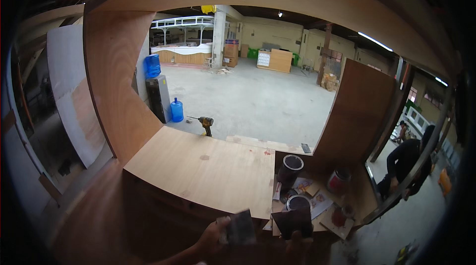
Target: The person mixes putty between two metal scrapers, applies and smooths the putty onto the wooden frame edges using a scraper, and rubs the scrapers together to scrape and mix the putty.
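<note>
**Two dark sheets held at the near edge of the wooden panel**

At the bottom centre of the frame, a grey, roughly square sheet [241, 226], seemingly an abrasive sheet or pad, is held upright in the left hand [214, 235]. The thumb and fingers are closed on its left and lower edge, so that its flat face is turned toward the camera. Just to its right, a darker brown sheet [293, 221] is pinched from below by the right hand [297, 241], of which only the fingertips are seen at the lower edge; how tightly they are closed cannot be told.

The two sheets are set side by side, near each other but not touching, with a narrow gap between them. Both lie directly in front of the near edge of the light wooden panel [206, 168], which spreads from the centre of the frame toward the upper left, its long axis running from lower right to upper left. The left hand is the nearer one to this panel; the right hand is placed before the lower shelf, where open paint cans [291, 165] and scattered papers [317, 200] are seen.

The left forearm is brought in from the lower edge, angled up and to the right, with the wrist bent back. A cordless drill [206, 124] is stood at the panel's far edge, well apart from both hands.
</note>
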The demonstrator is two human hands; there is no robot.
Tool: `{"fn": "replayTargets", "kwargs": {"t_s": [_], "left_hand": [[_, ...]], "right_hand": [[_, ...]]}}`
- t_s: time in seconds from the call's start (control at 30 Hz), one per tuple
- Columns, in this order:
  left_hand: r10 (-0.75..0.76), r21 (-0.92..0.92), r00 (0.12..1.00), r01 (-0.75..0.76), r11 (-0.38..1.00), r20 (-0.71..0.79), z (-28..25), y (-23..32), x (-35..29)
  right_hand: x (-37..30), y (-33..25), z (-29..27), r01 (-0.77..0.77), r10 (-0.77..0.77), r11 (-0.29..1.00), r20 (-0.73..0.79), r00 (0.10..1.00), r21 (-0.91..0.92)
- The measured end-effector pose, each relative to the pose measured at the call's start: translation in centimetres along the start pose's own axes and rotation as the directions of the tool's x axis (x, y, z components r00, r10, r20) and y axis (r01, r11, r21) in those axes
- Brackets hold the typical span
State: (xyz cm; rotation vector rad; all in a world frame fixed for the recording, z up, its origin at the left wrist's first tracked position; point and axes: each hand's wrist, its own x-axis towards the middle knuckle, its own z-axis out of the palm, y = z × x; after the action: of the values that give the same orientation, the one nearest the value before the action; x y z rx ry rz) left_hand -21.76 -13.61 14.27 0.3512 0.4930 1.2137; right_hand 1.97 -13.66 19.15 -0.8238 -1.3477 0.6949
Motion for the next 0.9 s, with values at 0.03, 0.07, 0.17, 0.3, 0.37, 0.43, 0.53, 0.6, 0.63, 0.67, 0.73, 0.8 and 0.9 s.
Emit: {"fn": "replayTargets", "kwargs": {"t_s": [0.03,0.07,0.17,0.3,0.37,0.43,0.53,0.6,0.63,0.67,0.73,0.8,0.9], "left_hand": [[-0.039,-0.141,0.997,0.030,0.990,-0.066,-0.4,-0.6,1.4],[-0.047,-0.139,0.996,0.037,0.990,-0.071,-0.8,-1.2,2.2],[-0.165,-0.284,0.983,0.182,0.941,0.082,-1.1,-3.7,3.9],[-0.034,0.070,0.998,0.037,0.997,-0.053,0.8,-5.0,4.3],[-0.056,0.124,0.996,0.047,0.991,0.070,2.6,-5.4,3.8],[-0.085,0.146,0.987,0.066,0.987,0.134,4.6,-6.2,3.2],[-0.184,-0.099,0.981,0.189,0.977,0.057,7.1,-7.9,4.2],[-0.145,-0.030,0.989,0.146,0.989,0.040,7.7,-8.5,5.2],[-0.128,0.152,0.989,0.115,0.982,0.078,7.5,-8.1,5.7],[0.043,0.203,0.997,-0.056,0.978,0.068,7.3,-8.0,6.0],[-0.048,-0.070,0.998,0.050,0.996,0.037,6.1,-6.7,6.9],[0.004,0.039,1.000,-0.003,0.999,-0.023,4.9,-5.4,7.9],[-0.055,-0.076,0.997,0.051,0.996,-0.046,3.8,-5.7,8.9]], "right_hand": [[0.1,0.3,-0.2,0.136,-0.133,0.990,0.072,0.989,-0.040],[0.0,0.8,-0.3,0.301,-0.288,0.952,0.169,0.943,-0.055],[-0.2,3.2,-0.5,0.590,-0.540,0.807,0.399,0.741,-0.003],[-1.4,6.3,-1.7,0.401,-0.120,0.788,0.522,0.844,-0.468],[-1.7,6.8,-3.2,0.269,0.097,0.752,0.504,0.858,-0.602],[-2.2,6.3,-4.2,0.169,0.121,0.773,0.404,0.907,-0.611],[-2.7,4.4,-5.0,0.495,-0.475,0.765,0.158,0.866,-0.413],[-2.6,3.1,-5.4,0.532,-0.512,0.754,0.161,0.844,-0.386],[-2.3,2.7,-5.8,0.439,-0.385,0.796,0.210,0.899,-0.417],[-2.1,2.4,-6.1,0.370,-0.243,0.818,0.319,0.916,-0.440],[-1.7,2.4,-6.5,0.308,-0.199,0.824,0.268,0.943,-0.474],[-1.2,3.3,-6.1,0.265,-0.132,0.814,0.280,0.951,-0.517],[-0.8,5.5,-3.5,0.417,-0.391,0.825,0.148,0.909,-0.382]]}}
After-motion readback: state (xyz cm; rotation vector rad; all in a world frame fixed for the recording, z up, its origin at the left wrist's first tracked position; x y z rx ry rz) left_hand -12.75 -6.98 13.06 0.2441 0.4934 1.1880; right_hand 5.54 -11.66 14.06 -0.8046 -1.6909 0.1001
